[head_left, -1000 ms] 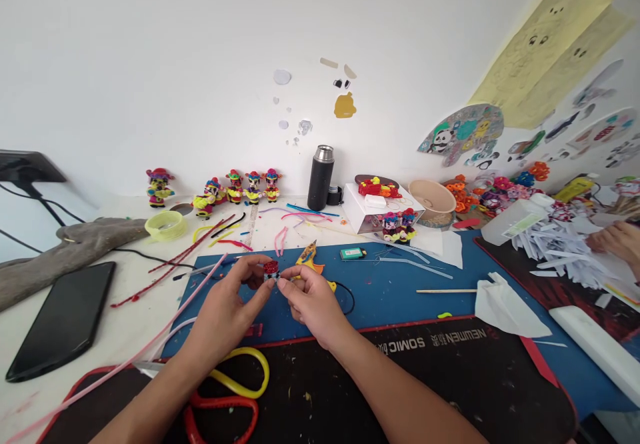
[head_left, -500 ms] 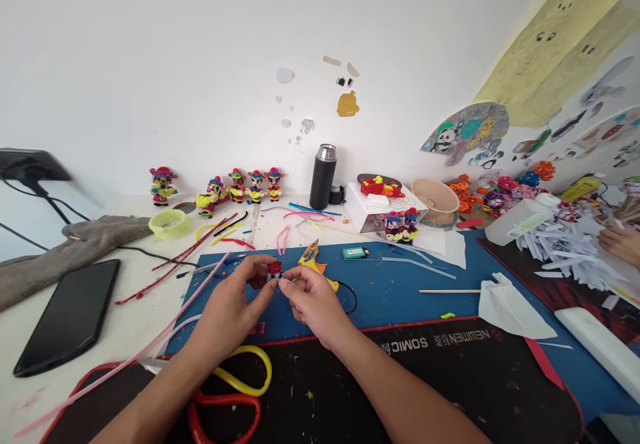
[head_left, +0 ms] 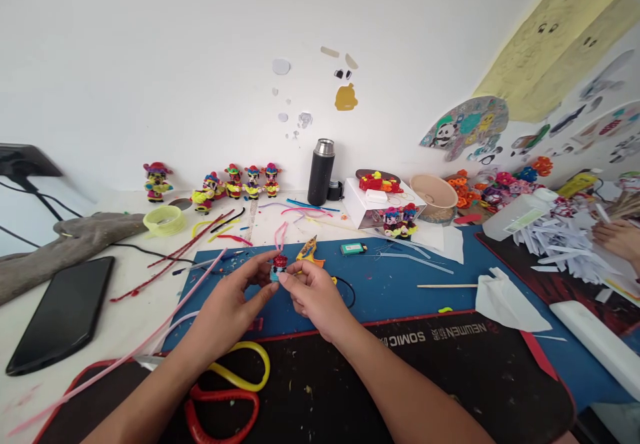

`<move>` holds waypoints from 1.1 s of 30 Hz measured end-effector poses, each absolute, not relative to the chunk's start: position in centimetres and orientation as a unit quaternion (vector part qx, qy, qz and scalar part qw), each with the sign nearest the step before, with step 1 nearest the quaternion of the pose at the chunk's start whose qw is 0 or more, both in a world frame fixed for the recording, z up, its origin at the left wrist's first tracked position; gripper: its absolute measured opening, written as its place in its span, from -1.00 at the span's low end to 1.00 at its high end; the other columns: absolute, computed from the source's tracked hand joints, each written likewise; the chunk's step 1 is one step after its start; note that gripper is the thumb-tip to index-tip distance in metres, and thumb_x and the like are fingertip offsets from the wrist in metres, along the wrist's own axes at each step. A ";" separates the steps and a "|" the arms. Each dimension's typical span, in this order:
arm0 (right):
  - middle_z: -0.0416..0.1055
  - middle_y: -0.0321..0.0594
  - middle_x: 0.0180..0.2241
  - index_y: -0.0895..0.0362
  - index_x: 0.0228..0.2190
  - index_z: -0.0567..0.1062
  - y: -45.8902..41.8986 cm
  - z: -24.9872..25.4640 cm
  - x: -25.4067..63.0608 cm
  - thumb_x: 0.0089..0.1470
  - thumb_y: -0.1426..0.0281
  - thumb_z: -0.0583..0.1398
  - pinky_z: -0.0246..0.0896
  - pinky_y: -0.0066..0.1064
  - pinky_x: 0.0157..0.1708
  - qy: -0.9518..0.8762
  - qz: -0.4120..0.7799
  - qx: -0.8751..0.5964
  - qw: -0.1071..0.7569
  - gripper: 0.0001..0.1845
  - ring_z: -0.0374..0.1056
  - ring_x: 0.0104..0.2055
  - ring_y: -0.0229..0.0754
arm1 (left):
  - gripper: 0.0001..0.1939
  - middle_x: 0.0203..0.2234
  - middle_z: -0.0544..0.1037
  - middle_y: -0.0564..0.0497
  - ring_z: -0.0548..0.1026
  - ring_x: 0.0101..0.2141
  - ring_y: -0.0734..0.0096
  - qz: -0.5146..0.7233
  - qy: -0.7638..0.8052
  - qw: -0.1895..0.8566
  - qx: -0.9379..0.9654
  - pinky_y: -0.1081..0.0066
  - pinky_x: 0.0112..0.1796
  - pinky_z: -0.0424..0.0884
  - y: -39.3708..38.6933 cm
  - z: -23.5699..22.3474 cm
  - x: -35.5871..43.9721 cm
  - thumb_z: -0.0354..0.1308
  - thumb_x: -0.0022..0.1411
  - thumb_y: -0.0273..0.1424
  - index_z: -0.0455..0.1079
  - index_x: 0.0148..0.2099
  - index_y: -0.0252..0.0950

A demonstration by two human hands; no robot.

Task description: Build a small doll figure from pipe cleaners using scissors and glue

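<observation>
A small figure (head_left: 279,267) with a glossy, textured red top and a pale blue lower part is held upright just below the centre of the frame. It is pinched between the fingertips of the left hand (head_left: 233,304) at one side and of the right hand (head_left: 320,296) at the other, the fingers of both being closed on it. Behind the right hand, a yellow glue gun (head_left: 307,249) is partly hidden on the smooth blue mat (head_left: 390,291).

At the centre of the frame, a black cylindrical flask (head_left: 321,174) with a shiny metal neck is stood upright; its inside cannot be seen. To its right, a red and yellow piece (head_left: 379,183) and a small white block (head_left: 376,196) are carried on top of a white box (head_left: 355,209). Beside the box, a round beige bowl (head_left: 434,192) is seen, its contents hard to make out. A translucent plastic bottle (head_left: 520,214) is tilted against a heap of thin white paper strips (head_left: 560,247) at the right.

Fuzzy red stems (head_left: 177,254) are spread over the pale desk (head_left: 125,324) at the left, near a coil of light yellow mesh (head_left: 164,220). Scissors with looped yellow and red handles (head_left: 225,394) are laid at the lower left, partly covered by the left forearm.
</observation>
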State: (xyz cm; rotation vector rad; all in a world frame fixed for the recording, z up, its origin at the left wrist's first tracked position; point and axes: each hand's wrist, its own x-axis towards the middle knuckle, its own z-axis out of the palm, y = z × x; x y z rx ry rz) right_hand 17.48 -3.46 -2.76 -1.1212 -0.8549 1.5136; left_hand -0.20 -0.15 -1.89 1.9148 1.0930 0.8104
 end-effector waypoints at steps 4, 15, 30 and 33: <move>0.07 -0.59 -0.66 0.10 -0.34 0.41 -3.4 -3.2 17.4 -0.02 0.08 0.44 -0.25 -0.49 -0.70 -0.352 0.633 -0.460 0.514 -0.55 -0.14 -0.67 -0.43 | -0.51 -0.23 0.59 0.03 0.57 -0.21 0.22 0.328 0.443 0.358 0.753 0.25 -0.12 0.48 -0.1 -2.0 -0.2 0.17 0.35 -0.15 0.40 0.27 -0.13; 0.07 -0.59 -0.67 0.10 -0.33 0.42 -3.4 -3.1 17.3 -0.04 0.09 0.45 -0.26 -0.49 -0.70 -0.336 0.643 -0.454 0.517 -0.55 -0.14 -0.67 -0.43 | -0.60 -0.32 0.54 0.08 0.54 -0.29 0.28 0.347 0.442 0.331 0.758 0.35 -0.23 0.46 -0.3 -1.8 0.0 0.20 0.32 -0.22 0.43 0.17 -0.14; 0.10 -0.58 -0.66 0.10 -0.30 0.41 -3.6 -2.6 17.4 -0.03 0.12 0.45 -0.27 -0.49 -0.69 -0.346 0.652 -0.432 0.518 -0.56 -0.15 -0.67 -0.43 | -0.56 -0.26 0.55 0.04 0.56 -0.20 0.21 0.352 0.434 0.427 0.710 0.24 -0.14 0.47 0.0 -2.2 -0.1 0.25 0.32 -0.17 0.35 0.19 -0.15; 0.08 -0.59 -0.66 0.09 -0.30 0.40 -3.6 -2.6 17.4 -0.02 0.11 0.44 -0.27 -0.49 -0.69 -0.346 0.653 -0.434 0.516 -0.56 -0.15 -0.66 -0.42 | -0.58 -0.27 0.55 0.05 0.56 -0.21 0.22 0.348 0.437 0.400 0.727 0.26 -0.15 0.46 -0.1 -2.0 0.0 0.23 0.33 -0.19 0.36 0.18 -0.14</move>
